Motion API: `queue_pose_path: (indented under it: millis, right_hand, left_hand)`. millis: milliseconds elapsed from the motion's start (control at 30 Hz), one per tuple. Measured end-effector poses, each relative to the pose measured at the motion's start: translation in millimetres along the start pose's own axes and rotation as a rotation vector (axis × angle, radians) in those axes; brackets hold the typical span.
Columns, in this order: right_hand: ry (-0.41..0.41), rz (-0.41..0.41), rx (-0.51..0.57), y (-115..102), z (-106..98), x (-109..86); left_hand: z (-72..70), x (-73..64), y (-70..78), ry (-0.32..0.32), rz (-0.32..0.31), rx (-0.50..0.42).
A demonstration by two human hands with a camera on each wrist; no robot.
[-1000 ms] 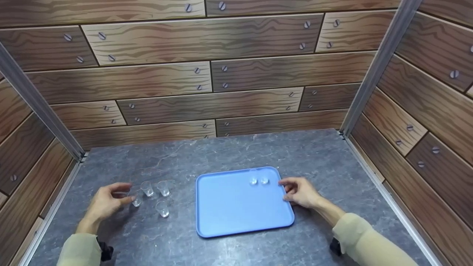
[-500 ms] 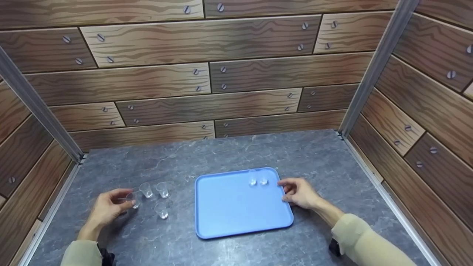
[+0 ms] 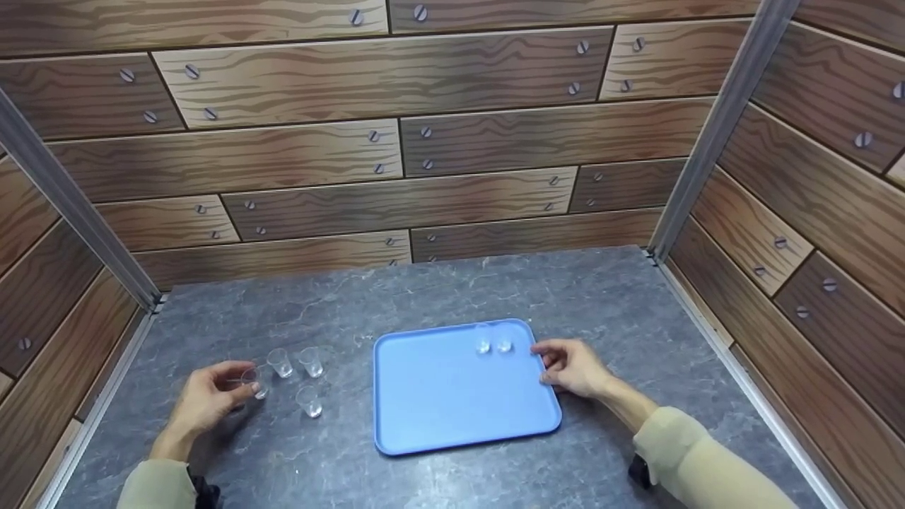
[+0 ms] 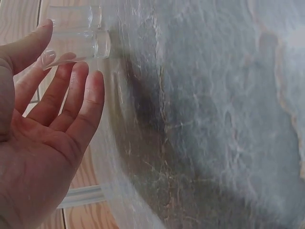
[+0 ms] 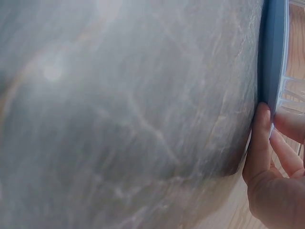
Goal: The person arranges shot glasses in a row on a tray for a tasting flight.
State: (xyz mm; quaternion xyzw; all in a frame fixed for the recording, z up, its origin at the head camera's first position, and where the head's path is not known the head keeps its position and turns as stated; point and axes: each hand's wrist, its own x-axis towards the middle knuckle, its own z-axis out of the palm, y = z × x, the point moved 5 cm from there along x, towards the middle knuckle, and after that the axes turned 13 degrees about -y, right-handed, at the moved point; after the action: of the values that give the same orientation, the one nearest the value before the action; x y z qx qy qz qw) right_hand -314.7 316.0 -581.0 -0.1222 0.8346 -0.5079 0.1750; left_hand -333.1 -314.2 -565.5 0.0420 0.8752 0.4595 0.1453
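Observation:
At the left of the table, my left hand (image 3: 201, 404) pinches a small clear shot glass (image 3: 259, 386) near its rim between thumb and index finger. In the left wrist view the glass (image 4: 81, 45) stands upright, the other fingers spread loosely below it in that picture. Three more shot glasses stand close by: two behind (image 3: 281, 363) and one to the right (image 3: 310, 402). My right hand (image 3: 576, 369) grips the right rim of a blue tray (image 3: 452, 403); the right wrist view shows the thumb and fingers on either side of the rim (image 5: 275, 62). Two shot glasses (image 3: 505, 345) stand on its back right corner.
Grey marbled tabletop (image 3: 396, 297) lies under everything. Wood-plank patterned walls (image 3: 389, 148) enclose it at the back and both sides, with metal corner posts (image 3: 714, 134) and rails along the edges.
My left hand has shifted slightly down and right, its thumb and index finger coming to the rim of the nearest shot glass. The right hand and the tray stay put.

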Motion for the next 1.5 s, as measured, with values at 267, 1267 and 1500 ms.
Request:
queue_pose_path:
  millis: [267, 1267, 1500]
  right_hand:
    - [-0.011, -0.004, 0.005, -1.3, -0.6, 0.8]
    - [-0.001, 0.009, -0.011, 1.0, 0.7, 0.1]
    - [0.004, 0.001, -0.009, -0.5, 0.5, 0.5]
  left_hand:
    - [-7.8, -3.0, 13.8, 0.020, 0.035, 0.008]
    - [26.6, 26.6, 108.5, 0.020, 0.243, 0.051]
    - [48.6, 39.5, 128.8, -0.010, 0.271, 0.067]
